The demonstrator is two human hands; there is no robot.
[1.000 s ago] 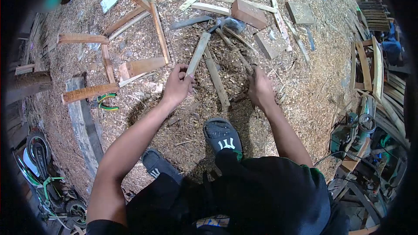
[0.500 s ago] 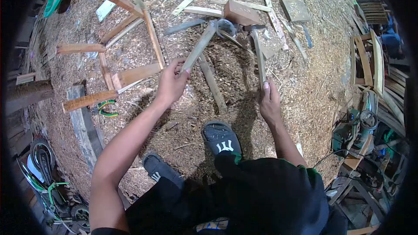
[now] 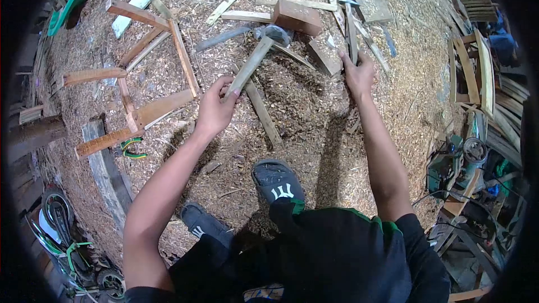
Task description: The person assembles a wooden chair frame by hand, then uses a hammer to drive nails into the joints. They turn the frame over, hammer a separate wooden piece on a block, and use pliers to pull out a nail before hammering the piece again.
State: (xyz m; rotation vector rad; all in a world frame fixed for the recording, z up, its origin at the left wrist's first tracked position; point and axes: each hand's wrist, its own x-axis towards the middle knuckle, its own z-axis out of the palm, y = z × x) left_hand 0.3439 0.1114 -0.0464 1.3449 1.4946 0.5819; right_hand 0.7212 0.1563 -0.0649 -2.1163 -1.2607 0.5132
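My left hand (image 3: pixel 218 106) is closed round the lower end of a short wooden strip (image 3: pixel 252 67), which slants up and away to the right. Its far end is beside a clear plastic bag (image 3: pixel 275 33) of contents I cannot make out. In my right hand (image 3: pixel 359 76) is a hammer (image 3: pixel 351 31), gripped by its handle with the head (image 3: pixel 348 1) raised at the far end. Between the two hands lie a reddish-brown block (image 3: pixel 297 17) and a second block (image 3: pixel 324 59) on the ground. A loose wooden strip (image 3: pixel 261 109) lies below the left hand's piece.
A jointed wooden frame (image 3: pixel 181 56) lies at the left, with green-handled pliers (image 3: pixel 133 148) near it. Several wood strips and a flat grey block (image 3: pixel 373 8) lie ahead on the wood-chip floor. Machinery (image 3: pixel 474 151) stands at the right, a small bike (image 3: pixel 56 219) at lower left.
My right hand has moved up and outward, lifting the hammer away from the blocks. The left hand still holds the wooden strip. The whole view has shifted slightly.
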